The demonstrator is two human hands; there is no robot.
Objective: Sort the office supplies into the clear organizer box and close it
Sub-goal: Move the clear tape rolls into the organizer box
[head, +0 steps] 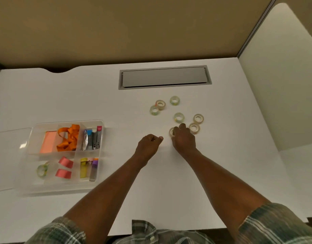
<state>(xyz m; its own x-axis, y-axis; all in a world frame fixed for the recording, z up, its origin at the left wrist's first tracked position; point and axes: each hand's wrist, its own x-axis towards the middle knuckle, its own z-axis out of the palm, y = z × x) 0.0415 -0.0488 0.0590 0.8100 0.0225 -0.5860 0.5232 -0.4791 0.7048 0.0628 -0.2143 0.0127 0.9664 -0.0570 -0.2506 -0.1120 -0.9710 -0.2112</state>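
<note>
While the right hand (184,138) curls over a tape roll (172,132) on the white desk (116,106), fingers closed around its rim, the left hand (149,144) rests just beside it in a loose fist holding nothing visible. Six more tape rolls (179,117) lie beyond and to the right of the grip. Well to its left sits the clear organizer box (97,186), lid open, with orange ribbon (69,138), red pieces (65,162) and one roll inside. No writing is legible anywhere.
</note>
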